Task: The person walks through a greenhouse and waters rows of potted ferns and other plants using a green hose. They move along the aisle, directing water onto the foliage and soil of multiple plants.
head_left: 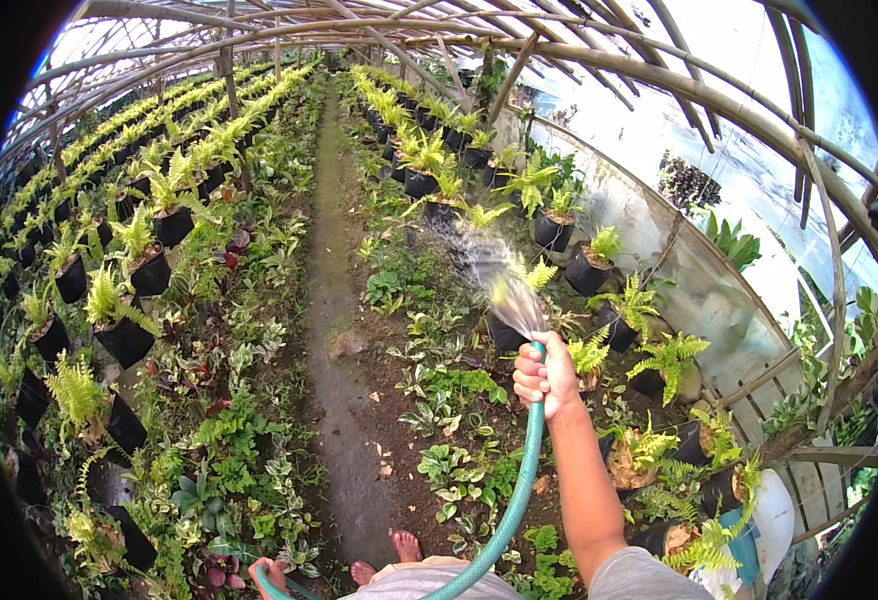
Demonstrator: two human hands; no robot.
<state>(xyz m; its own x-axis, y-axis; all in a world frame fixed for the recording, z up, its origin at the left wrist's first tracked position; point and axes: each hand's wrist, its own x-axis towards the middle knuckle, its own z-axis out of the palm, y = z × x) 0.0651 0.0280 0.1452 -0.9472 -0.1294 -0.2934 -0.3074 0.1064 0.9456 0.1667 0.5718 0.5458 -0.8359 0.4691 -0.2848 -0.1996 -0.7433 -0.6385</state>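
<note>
Hose [515, 500] of green rubber runs up from the lower edge of the view, its long axis rising from beside the person's body toward the upper right, and ends at the right hand [545, 376]. That hand is closed in a fist around the hose end, fingers wrapped tight and the thumb seemingly pressed over the mouth, so that the water spray [494, 270] fans out up and to the left from the fist. The spray reaches away from the person over the right-hand bed, toward the black grow bags with ferns [549, 215] that stand in a row along the plastic side wall [659, 240].

Lower down, the left hand [271, 576] shows only partly at the bottom edge, fingers curled around a lower stretch of the same hose; it is pinching the hose there, though the grip is half cut off. Of the two, the right hand is the nearer to the plants being wetted; the left stays close to the body.

Bare toes [399, 556] stand on the narrow dirt path [334, 300] that runs straight ahead between the beds. Low leafy ground plants [449, 470] fill the soil just left of the right forearm. More bagged ferns [124, 325] line the left bed, each black bag holding one yellow-green fern. A bamboo-framed roof [519, 45] arches overhead.
</note>
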